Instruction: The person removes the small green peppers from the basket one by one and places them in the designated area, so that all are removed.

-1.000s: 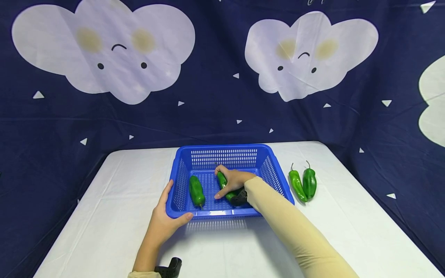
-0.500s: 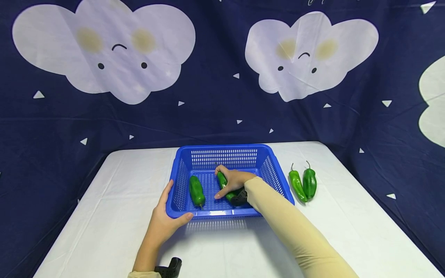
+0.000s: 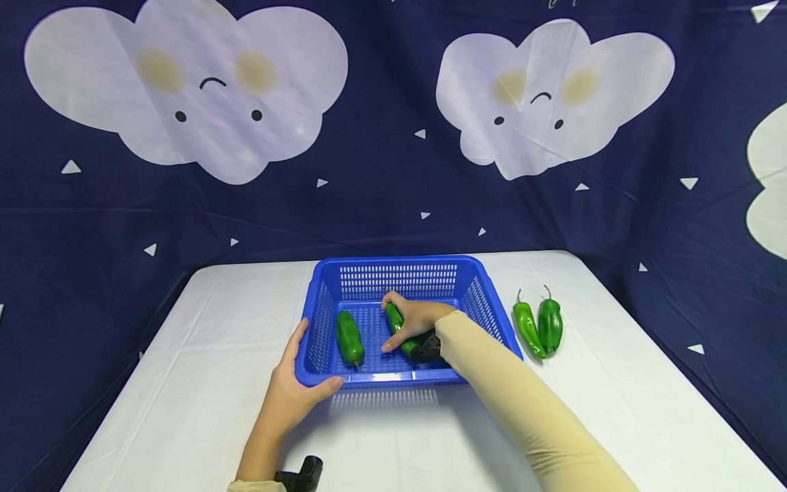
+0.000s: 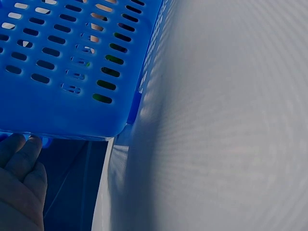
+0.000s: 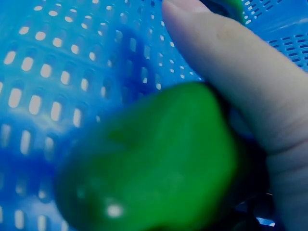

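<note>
A blue plastic basket (image 3: 397,261) with slotted walls stands on the white table. My left hand (image 3: 294,389) holds its near left corner, thumb along the front rim and fingers against the left side; in the left wrist view fingertips (image 4: 24,153) meet the rim. Inside the basket my right hand (image 3: 415,319) grips a green pepper (image 3: 393,316), thumb on its left and fingers around the far end. That pepper (image 5: 159,163) fills much of the right wrist view, beside the thumb. Another green pepper (image 3: 350,339) lies in the basket's left half.
On the table to the right of the basket lie two more peppers, a slim light green one (image 3: 528,331) and a wider dark green one (image 3: 550,325). Behind the table (image 3: 203,369) hangs a dark blue cloth (image 3: 381,212) printed with clouds.
Both hands and the peppers keep their places. Only a very slight shift of the head view shows.
</note>
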{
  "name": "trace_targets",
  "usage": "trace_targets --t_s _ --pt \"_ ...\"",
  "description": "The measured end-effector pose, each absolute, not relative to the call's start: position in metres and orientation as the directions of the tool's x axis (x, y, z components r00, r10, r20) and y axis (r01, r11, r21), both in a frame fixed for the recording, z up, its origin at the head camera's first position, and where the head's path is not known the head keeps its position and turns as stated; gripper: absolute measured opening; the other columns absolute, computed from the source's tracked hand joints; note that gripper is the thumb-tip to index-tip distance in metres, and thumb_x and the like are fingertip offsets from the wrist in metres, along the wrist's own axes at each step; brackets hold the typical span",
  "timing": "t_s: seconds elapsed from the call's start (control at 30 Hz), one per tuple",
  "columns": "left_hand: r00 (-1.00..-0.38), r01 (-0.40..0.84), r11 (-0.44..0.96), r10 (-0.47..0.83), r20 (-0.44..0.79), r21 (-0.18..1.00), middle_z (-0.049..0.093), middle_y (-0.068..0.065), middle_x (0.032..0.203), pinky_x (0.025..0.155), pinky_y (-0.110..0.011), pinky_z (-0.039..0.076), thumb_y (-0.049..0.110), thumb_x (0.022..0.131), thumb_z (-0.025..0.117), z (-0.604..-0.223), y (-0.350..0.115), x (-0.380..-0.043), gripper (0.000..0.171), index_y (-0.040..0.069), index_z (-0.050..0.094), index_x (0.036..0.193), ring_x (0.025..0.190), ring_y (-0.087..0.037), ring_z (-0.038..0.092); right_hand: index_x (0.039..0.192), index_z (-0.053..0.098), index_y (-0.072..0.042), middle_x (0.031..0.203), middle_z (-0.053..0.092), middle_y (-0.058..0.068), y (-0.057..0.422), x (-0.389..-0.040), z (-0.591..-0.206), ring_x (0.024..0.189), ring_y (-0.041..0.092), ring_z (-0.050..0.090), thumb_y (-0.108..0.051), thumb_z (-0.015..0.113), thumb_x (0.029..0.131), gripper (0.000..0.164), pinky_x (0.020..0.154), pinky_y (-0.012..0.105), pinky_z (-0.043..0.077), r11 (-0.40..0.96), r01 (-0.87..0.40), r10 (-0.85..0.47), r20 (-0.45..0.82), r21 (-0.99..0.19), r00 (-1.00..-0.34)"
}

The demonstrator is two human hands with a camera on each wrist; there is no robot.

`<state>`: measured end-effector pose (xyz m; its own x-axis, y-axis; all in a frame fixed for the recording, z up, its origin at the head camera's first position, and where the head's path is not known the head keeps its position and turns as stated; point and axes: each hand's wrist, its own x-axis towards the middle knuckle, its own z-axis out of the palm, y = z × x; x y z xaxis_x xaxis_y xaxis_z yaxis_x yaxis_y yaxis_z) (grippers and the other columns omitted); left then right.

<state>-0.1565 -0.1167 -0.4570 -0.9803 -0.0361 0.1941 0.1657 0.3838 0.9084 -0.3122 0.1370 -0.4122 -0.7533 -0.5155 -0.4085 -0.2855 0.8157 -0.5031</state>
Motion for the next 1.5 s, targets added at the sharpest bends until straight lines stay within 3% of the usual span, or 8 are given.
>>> trace_targets --t_s 0.37,0.63,0.83,1.23,1.5 --pt "-0.98 0.169 0.378 -0.03 0.194 0.91 0.037 -0.023 0.156 0.107 -0.06 0.042 0.027 0.07 0.089 -0.457 -0.116 -0.157 0.114 0.031 0.017 0.159 0.138 -0.044 0.044 0.135 0.034 -0.035 0.101 0.061 0.002 0.137 -0.303 -0.397 0.096 0.026 0.058 -0.059 0.084 0.069 0.087 0.085 0.042 0.047 0.824 -0.345 -0.52 -0.361 -0.449 -0.774" --pt "-0.98 0.168 0.388 -0.037 0.198 0.906 0.036 -0.024 0.157 0.107 -0.06 0.043 0.028 0.07 0.089 -0.457 -0.117 -0.157 0.115 0.031 0.017 0.159 0.138 -0.046 0.043 0.137 0.034 -0.032 0.104 0.06 0.004 0.14 -0.304 -0.387 0.098 0.026 0.057 -0.06 0.085 0.066 0.091 0.086 0.04 0.048 0.792 -0.377 -0.559 -0.321 -0.48 -0.765" --pt "-0.979 0.168 0.394 -0.038 0.198 0.904 0.033 -0.024 0.158 0.107 -0.062 0.041 0.027 0.07 0.088 -0.456 -0.117 -0.156 0.115 0.03 0.016 0.16 0.139 -0.048 0.041 0.139 0.032 -0.028 0.113 0.058 0.006 0.142 -0.305 -0.381 0.104 0.026 0.056 -0.056 0.085 0.069 0.092 0.095 0.045 0.048 0.758 -0.407 -0.597 -0.29 -0.51 -0.748" --pt "-0.982 0.154 0.403 -0.039 0.185 0.902 0.034 -0.025 0.157 0.106 -0.062 0.042 0.028 0.071 0.089 -0.455 -0.115 -0.155 0.116 0.031 0.015 0.16 0.138 -0.048 0.043 0.134 0.031 -0.031 0.112 0.057 0.007 0.14 -0.301 -0.367 0.101 0.022 0.057 -0.049 0.087 0.071 0.086 0.095 0.04 0.049 0.711 -0.407 -0.636 -0.277 -0.574 -0.72" --pt "-0.982 0.154 0.392 -0.04 0.184 0.907 0.034 -0.025 0.157 0.107 -0.062 0.041 0.028 0.07 0.089 -0.455 -0.116 -0.154 0.115 0.03 0.016 0.16 0.139 -0.048 0.041 0.136 0.03 -0.03 0.126 0.048 0.007 0.149 -0.296 -0.352 0.109 0.023 0.053 -0.045 0.087 0.072 0.086 0.1 0.043 0.047 0.68 -0.421 -0.657 -0.245 -0.6 -0.713"
